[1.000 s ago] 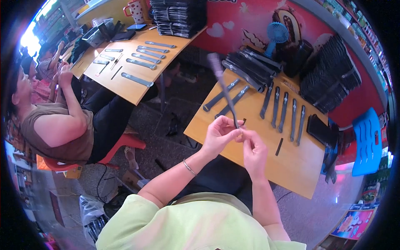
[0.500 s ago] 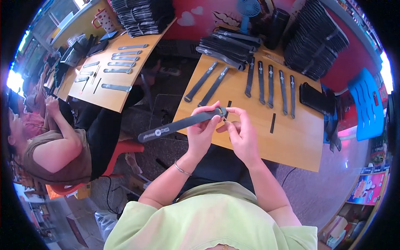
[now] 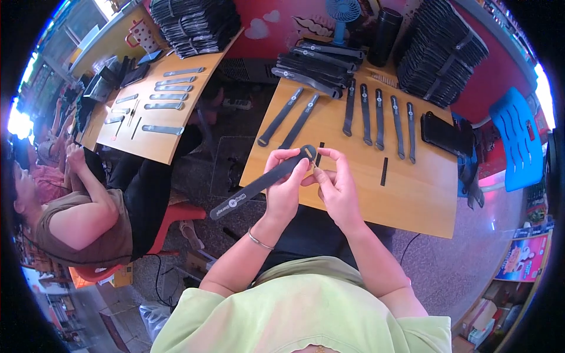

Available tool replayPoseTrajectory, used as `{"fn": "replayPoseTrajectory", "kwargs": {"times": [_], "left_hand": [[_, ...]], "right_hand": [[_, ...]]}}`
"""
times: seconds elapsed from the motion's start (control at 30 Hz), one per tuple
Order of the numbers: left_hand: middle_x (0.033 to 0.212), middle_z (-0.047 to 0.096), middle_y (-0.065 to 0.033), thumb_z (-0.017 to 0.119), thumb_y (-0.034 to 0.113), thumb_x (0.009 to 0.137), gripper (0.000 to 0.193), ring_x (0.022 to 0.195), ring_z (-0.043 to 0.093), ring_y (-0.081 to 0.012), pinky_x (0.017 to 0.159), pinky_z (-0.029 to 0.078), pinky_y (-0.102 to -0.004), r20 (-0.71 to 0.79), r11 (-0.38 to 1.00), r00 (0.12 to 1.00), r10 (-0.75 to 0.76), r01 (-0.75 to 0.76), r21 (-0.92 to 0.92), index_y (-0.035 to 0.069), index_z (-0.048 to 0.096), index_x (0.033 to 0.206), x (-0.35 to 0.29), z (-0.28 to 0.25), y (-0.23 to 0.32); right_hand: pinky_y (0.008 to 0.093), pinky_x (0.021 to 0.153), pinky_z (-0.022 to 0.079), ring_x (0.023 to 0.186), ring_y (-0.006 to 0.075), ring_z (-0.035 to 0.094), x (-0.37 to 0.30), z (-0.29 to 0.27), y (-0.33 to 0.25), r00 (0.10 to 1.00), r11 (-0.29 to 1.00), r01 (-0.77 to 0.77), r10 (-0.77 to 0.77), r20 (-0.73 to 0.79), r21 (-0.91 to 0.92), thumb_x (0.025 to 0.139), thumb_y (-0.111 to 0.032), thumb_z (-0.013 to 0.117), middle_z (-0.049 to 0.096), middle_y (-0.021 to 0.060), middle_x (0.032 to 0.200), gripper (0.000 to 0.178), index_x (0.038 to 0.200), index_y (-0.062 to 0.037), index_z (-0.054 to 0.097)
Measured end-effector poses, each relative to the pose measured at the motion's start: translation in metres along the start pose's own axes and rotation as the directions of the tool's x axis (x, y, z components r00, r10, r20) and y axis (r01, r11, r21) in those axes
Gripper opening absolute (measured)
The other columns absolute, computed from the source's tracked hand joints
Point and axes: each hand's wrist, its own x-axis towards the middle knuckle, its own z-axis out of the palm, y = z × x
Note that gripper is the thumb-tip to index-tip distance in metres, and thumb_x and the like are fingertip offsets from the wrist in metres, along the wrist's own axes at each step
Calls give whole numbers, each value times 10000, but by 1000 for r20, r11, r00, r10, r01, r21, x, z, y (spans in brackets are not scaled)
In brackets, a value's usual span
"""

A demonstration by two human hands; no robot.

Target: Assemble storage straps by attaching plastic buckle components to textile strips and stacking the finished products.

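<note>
My left hand [image 3: 283,191] grips a black strap [image 3: 253,189] near its rounded, slotted end, with the thumb pressed on it. From there the strap's long tail slants down to the left, bearing a pale printed mark. Close beside the slotted end, my right hand [image 3: 341,194] is closed in a pinch, and what it holds is too small to make out. Both hands are above the near edge of the wooden table [image 3: 412,206]. A short black strip [image 3: 319,154] lies just beyond my fingers, and another black strip [image 3: 384,172] lies to the right.
Several black straps [image 3: 379,120] lie spread across the table. Behind them are a strap pile [image 3: 312,65], a tall bundled stack [image 3: 441,53], a dark cylinder [image 3: 385,36], a blue fan [image 3: 343,12] and a black case [image 3: 445,138]. A co-worker [image 3: 82,217] sits left, by another table [image 3: 153,150].
The strap's tail has swung downward and to the right, tilting more steeply, and its slotted end now faces up more. My hands stay close together. The view has shifted slightly.
</note>
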Motion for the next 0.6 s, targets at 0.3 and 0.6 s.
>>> {"fn": "replayPoseTrajectory", "kwargs": {"times": [0.3, 0.6], "left_hand": [[987, 626, -101, 605, -46, 858, 206, 889, 628, -130, 805, 508, -241, -9, 997, 999, 44, -43, 66, 14, 522, 1037, -3, 4, 6], [953, 634, -95, 627, -39, 843, 207, 850, 631, -130, 782, 505, -244, 0, 996, 999, 44, -44, 75, 12, 530, 1018, -3, 8, 13]], "right_hand": [[197, 456, 365, 497, 41, 492, 6, 1, 6, 999, 985, -27, 23, 24, 168, 926, -21, 515, 684, 76, 761, 301, 1215, -86, 460], [260, 626, 489, 757, 152, 686, 6, 1, 2, 923, 864, 354, -385, -17, -358, 895, 33, 525, 682, 110, 756, 316, 1187, -85, 505]]}}
